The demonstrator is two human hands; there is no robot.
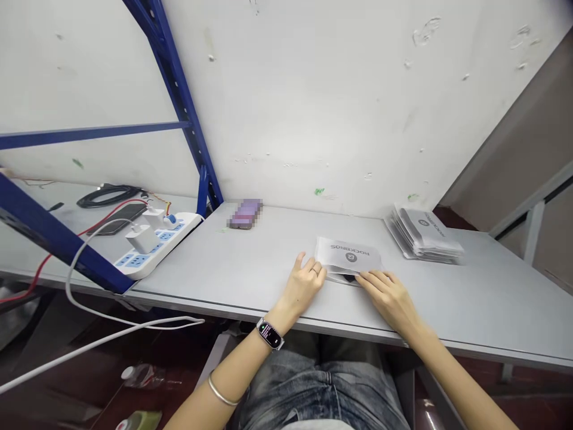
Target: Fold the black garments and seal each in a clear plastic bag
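A whitish translucent ROCKBROS bag [347, 255] lies on the grey table in front of me, its print upside down to my view. Its near edge gapes a little, and something dark shows inside. My left hand [307, 280], with a ring and a watch at the wrist, grips the bag's near left corner with its fingers curled. At the near right corner my right hand [387, 292] has its fingers pressed together on the bag's edge; its thumb is hidden.
A stack of similar bags [427, 234] sits at the back right of the table [250, 263]. A phone [246, 214] lies near the wall. On the left are a blue rack post [188, 113], a power strip [165, 242] with chargers, and a white cable [89, 304].
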